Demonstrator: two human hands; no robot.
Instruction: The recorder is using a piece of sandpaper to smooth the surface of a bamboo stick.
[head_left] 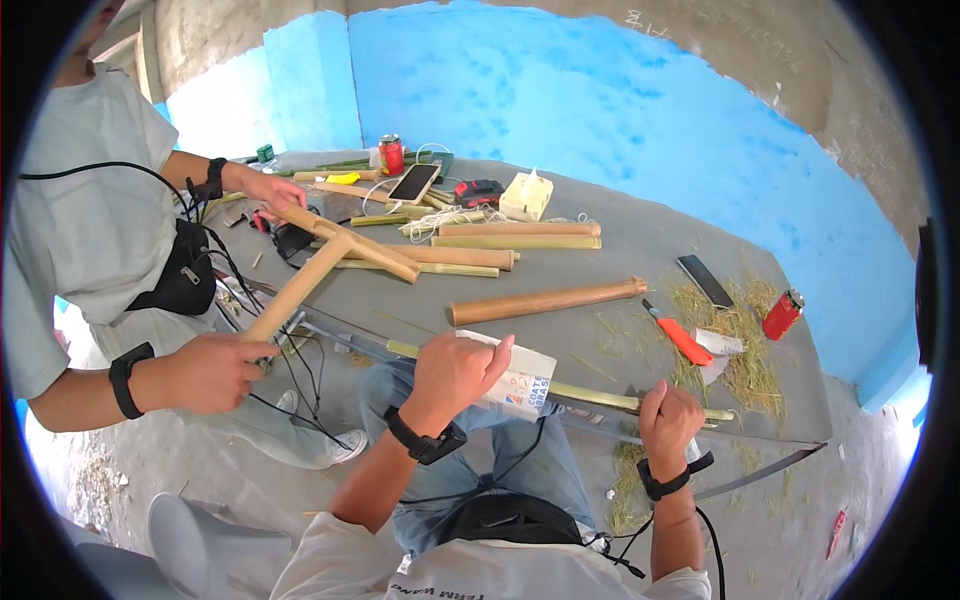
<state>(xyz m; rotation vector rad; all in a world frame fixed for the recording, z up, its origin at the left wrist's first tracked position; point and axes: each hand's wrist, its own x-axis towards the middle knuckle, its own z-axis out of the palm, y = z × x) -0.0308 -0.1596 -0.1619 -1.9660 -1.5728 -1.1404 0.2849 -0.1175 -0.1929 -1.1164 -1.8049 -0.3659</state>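
Step, judged: sanding. Left hand [450,375] clamps sandpaper [522,378] over slim bamboo stick [595,397]; right hand [668,422] clasps near right end. Next stroke likely needs steady hold.

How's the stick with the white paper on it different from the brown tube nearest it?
The stick is thin; the tube is thick. The stick is yellowish-green; the tube is tan-brown. The stick is held; the tube lies on the table. Both are long and look like bamboo.
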